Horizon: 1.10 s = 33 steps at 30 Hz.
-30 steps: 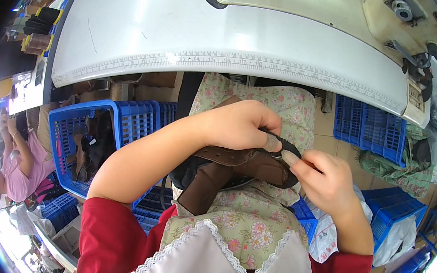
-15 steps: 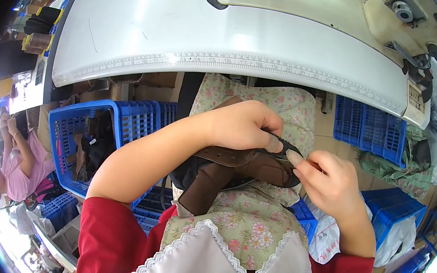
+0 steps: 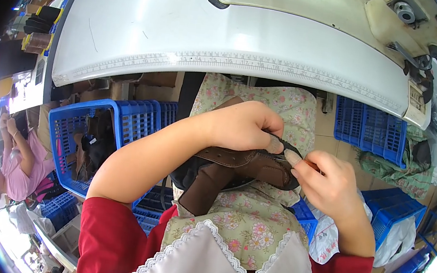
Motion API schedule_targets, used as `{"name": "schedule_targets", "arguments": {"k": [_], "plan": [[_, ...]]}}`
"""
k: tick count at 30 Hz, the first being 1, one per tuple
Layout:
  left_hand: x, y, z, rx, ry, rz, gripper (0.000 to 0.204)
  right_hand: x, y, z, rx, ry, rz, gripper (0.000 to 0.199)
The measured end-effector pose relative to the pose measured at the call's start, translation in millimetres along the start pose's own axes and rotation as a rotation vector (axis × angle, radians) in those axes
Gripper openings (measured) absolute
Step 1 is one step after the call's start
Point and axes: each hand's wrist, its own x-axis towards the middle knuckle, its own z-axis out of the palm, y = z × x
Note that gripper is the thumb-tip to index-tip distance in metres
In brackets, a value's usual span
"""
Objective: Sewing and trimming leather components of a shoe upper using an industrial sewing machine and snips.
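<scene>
A brown leather shoe upper [image 3: 204, 186] with holes along a strap and a black lining rests over my lap, on a floral apron [image 3: 256, 232]. My left hand [image 3: 246, 126] is closed on its black upper edge, thumb pressed against the rim. At the same edge, just to the right, my right hand [image 3: 324, 178] is pinched shut, its fingertips against the upper. What that pinch holds, if anything, is too small to make out. Tan coverings wrap some fingertips on both hands.
Ahead lies a white sewing-machine table [image 3: 161, 27] with a ruler strip along its near edge and a machine [image 3: 298, 2] on it. A blue basket [image 3: 84, 105] holding dark pieces stands left; more blue baskets [image 3: 370, 127] stand right. A person in pink [image 3: 21, 162] sits far left.
My right fingertips have shifted slightly left along the upper's edge. The left hand stays closed in almost the same place, and the upper has barely moved.
</scene>
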Motion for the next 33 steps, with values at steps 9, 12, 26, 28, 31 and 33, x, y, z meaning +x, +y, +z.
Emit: {"name": "schedule_targets", "arguments": {"k": [9,12,26,28,31,33], "plan": [[1,1,2,0.027,-0.015,0.004,0.019,-5,4,7,0.011,0.019,-0.034,0.030],[1,0,2,0.048,-0.010,0.019,0.019,-2,3,4,-0.001,-0.021,-0.037,0.029],[4,0,4,0.066,-0.018,0.011,0.020,-2,4,-3,0.048,-0.042,-0.005,0.032],[3,0,4,0.072,-0.013,0.015,0.020,2,1,-5,0.025,-0.057,-0.001,0.030],[3,1,4,0.062,0.001,0.013,0.020,2,1,-7,0.014,-0.081,0.000,0.031],[2,1,4,0.079,0.003,0.008,0.020,3,1,-7,0.014,-0.077,-0.001,0.031]]}}
